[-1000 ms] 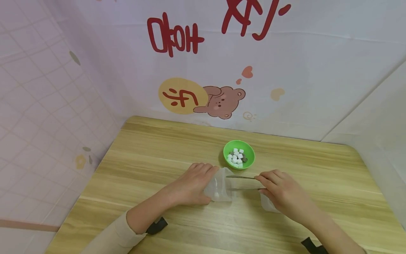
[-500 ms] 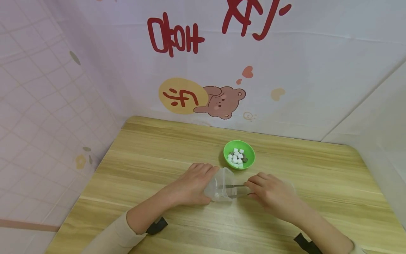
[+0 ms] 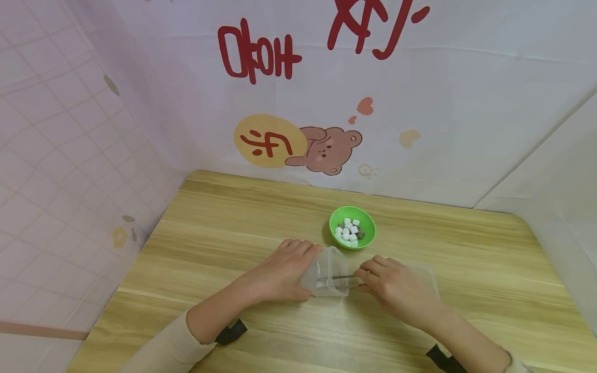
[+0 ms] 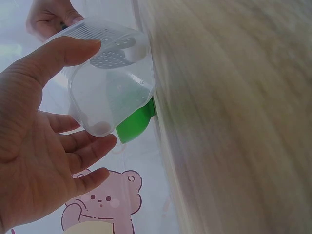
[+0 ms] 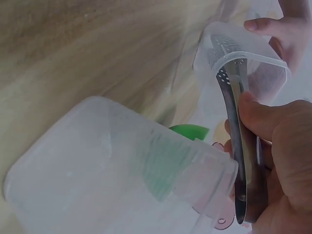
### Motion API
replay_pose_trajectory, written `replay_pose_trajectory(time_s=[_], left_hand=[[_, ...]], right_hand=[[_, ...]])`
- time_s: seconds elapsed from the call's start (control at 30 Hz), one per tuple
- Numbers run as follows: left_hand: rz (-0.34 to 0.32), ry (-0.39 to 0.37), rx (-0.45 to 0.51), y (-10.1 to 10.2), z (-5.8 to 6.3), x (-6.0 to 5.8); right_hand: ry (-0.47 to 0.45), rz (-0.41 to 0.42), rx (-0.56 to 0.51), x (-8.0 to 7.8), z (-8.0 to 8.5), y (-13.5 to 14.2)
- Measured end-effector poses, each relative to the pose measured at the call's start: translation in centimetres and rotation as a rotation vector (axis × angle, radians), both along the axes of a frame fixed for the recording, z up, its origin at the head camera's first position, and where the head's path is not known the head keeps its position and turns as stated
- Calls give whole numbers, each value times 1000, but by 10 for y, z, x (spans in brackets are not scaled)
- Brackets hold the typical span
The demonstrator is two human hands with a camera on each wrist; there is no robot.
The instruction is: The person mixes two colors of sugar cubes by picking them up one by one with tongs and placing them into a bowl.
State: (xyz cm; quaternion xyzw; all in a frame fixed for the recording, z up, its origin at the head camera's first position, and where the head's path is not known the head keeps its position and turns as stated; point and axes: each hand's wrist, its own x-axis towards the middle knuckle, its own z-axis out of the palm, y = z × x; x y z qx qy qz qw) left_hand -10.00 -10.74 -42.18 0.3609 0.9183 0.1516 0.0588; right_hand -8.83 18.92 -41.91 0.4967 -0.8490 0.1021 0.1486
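My left hand [image 3: 284, 272] grips a clear plastic container [image 3: 322, 269] around its base, thumb on one side and fingers on the other. The container is tipped over, its mouth towards my right hand [image 3: 392, 285]. That hand holds metal tongs [image 5: 243, 141] between thumb and fingers. Through the clear wall in the left wrist view, the perforated tong ends [image 4: 112, 58] show inside the container. A pale blurred patch lies beside them; I cannot tell whether the tongs hold anything. A green bowl [image 3: 352, 211] with white cubes [image 3: 346, 233] and a few greyish ones stands just behind.
A second clear container [image 5: 87, 161] stands upright on the wooden table [image 3: 233, 217], partly hidden by my right hand in the head view. White printed cloth [image 3: 443, 103] hangs behind the table and along its sides.
My right hand has moved left and slightly nearer, sliding the tongs into the container's mouth. The second container has come into fuller view behind it. The left hand stays put.
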Motion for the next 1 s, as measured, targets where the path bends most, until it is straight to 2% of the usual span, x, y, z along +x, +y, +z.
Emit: replay_pose_trajectory(time_s=[0.3,0.6,0.83,1.0], left_hand=[[1,-16,2,0,0,1],[-2,-11,16,-1,-2,-1],[-10,-14,23,-2,-1,-1],[-13,-5,20,-2,0,-1]], right_hand=[[90,-23,-158,0,0,12],[53,-88,-248,-2,14,36],[52,-156,-282,-11,24,49],[77,-168,-331,-24,25,55]])
